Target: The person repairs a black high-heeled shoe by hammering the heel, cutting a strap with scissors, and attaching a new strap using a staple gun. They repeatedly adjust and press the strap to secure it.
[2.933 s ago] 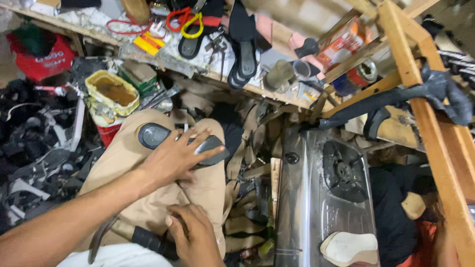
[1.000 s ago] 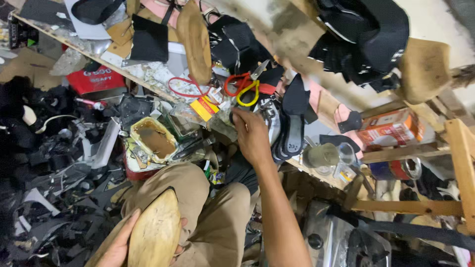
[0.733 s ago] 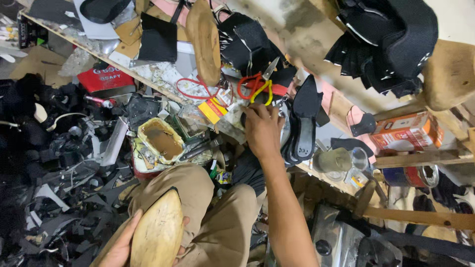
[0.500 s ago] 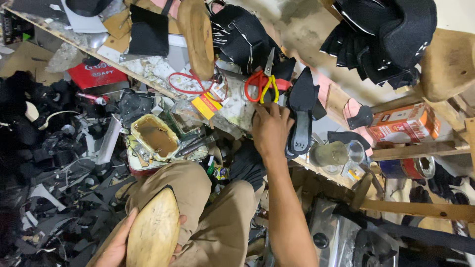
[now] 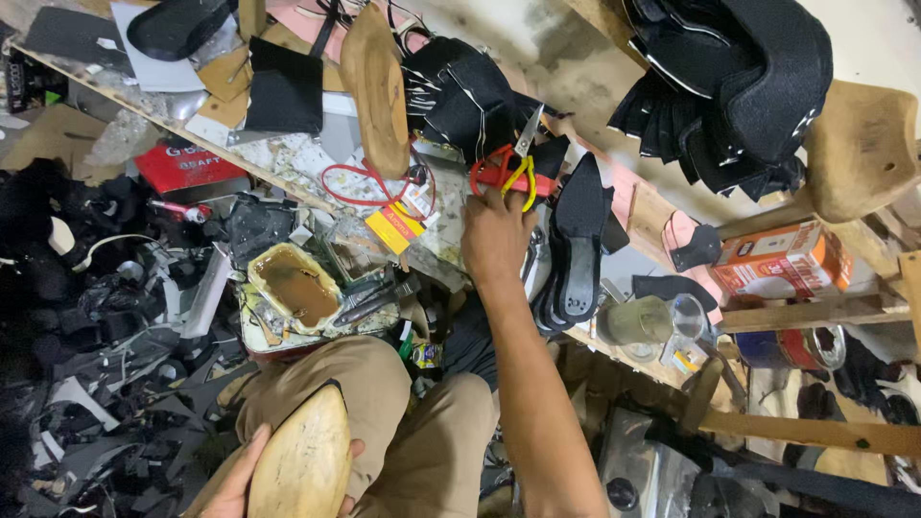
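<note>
With the wooden last (image 5: 299, 467) cupped in the left hand (image 5: 251, 477), the pliers (image 5: 510, 171) are best gripped squarely by both handles, since the right hand (image 5: 496, 235) is only half-curled at them.

Left hand (image 5: 240, 475) cut off by the bottom edge, fingers mostly hidden behind the wooden shoe last (image 5: 302, 460), itself cropped at its lower end. Right hand (image 5: 497, 235) seen from the back only; fingertips hidden among the red and yellow handles of the pliers (image 5: 508, 171), so grip impossible to tell. Plier jaws partly lost against the black shoe uppers (image 5: 470, 91). Contents of the glue tin (image 5: 293, 288) indistinct. Dark heap of scraps (image 5: 86, 317) at left too jumbled to separate. Metal stove (image 5: 643, 470) cropped below.
</note>
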{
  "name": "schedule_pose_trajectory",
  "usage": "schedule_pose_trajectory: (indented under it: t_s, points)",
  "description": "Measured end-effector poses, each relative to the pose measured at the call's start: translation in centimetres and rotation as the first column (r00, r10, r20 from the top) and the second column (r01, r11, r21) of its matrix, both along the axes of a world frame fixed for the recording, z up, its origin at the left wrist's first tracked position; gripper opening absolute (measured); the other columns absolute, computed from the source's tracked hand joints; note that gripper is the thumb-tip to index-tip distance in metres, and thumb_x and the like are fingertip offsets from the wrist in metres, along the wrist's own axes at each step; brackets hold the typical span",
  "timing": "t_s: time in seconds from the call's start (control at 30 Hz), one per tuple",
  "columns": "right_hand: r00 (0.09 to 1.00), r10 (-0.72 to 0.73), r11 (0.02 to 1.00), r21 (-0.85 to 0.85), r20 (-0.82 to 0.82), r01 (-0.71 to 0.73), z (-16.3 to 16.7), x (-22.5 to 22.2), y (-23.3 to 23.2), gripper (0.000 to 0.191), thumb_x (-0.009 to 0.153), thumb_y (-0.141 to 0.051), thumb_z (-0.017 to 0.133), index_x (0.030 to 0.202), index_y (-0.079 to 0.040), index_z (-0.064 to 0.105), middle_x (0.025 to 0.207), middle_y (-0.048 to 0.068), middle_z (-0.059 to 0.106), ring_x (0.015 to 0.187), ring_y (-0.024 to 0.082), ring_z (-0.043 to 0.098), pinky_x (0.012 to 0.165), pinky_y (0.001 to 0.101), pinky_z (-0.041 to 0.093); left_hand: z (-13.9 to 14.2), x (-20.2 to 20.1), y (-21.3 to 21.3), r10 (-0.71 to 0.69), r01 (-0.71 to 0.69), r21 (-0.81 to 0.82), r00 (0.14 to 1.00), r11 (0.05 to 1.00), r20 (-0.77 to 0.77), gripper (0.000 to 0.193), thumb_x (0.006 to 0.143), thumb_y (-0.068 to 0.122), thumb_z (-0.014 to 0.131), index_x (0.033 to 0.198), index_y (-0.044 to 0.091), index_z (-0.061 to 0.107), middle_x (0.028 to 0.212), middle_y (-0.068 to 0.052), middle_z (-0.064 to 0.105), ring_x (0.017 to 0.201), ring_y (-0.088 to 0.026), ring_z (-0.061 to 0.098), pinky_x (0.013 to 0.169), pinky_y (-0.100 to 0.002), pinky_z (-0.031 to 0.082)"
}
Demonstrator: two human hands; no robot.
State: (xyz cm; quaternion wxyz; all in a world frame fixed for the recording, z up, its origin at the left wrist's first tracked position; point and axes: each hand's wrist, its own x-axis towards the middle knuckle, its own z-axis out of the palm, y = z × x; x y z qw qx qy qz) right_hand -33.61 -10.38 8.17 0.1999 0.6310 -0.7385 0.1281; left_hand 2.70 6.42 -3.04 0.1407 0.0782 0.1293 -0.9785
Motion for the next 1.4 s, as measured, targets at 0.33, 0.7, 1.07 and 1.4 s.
schedule_pose_trajectory:
  t_s: [0.33, 0.7, 1.07, 1.4]
  points:
    - [0.99, 0.129, 0.989, 0.087, -0.063, -0.124, 1.0, -1.3, -1.4, 0.016, 0.081, -0.012, 0.07, 0.096, -0.006, 0.071, 0.101, 0.01, 0.07, 0.101, 0.031, 0.065, 0.087, 0.0482, 0.045, 0.0, 0.1, 0.0, 0.065, -0.072, -0.094, 0.995, 0.993, -0.074, 0.083, 0.091, 0.068, 0.036, 0.164, 0.029, 0.028, 0.159, -0.022, 0.041, 0.112, -0.045, 0.067, 0.097, -0.053, 0.054]
    - [0.375, 0.073, 0.997, -0.072, 0.924, -0.016, 4.0, 6.0, 12.9, 0.025, 0.094, -0.013, 0.072, 0.116, -0.002, 0.072, 0.099, 0.002, 0.07, 0.091, 0.009, 0.062, 0.083, 0.0243, 0.049, 2.3, 2.5, 2.1, -0.124, 0.131, -0.195, 0.991, 0.972, 0.051, 0.095, 0.078, 0.062, 0.058, 0.158, 0.016, 0.035, 0.147, -0.023, 0.058, 0.11, -0.034, 0.07, 0.092, -0.047, 0.057]
    - [0.092, 0.115, 0.933, -0.139, 0.989, 0.331, 4.5, 9.8, 32.8, 0.017, 0.1, -0.018, 0.063, 0.109, -0.004, 0.064, 0.093, 0.001, 0.07, 0.083, 0.009, 0.063, 0.075, 0.0247, 0.051, 18.7, -1.4, -0.4, 0.371, 0.482, -0.8, 0.859, -0.358, 0.352, 0.071, 0.079, 0.039, 0.082, 0.146, 0.029, 0.06, 0.118, -0.005, 0.079, 0.101, -0.021, 0.071, 0.089, -0.035, 0.054]
    - [0.323, 0.122, 0.968, -0.185, 0.938, 0.171, 5.0, 3.8, 21.1, 0.02, 0.101, -0.017, 0.064, 0.112, -0.001, 0.07, 0.087, 0.003, 0.07, 0.077, 0.009, 0.062, 0.072, 0.0256, 0.051, 15.7, -9.4, 3.8, 0.34, 0.356, -0.025, 0.908, -0.934, 0.244, 0.061, 0.085, 0.016, 0.063, 0.144, 0.021, 0.054, 0.156, -0.019, 0.041, 0.124, -0.057, 0.05, 0.094, -0.062, 0.045]
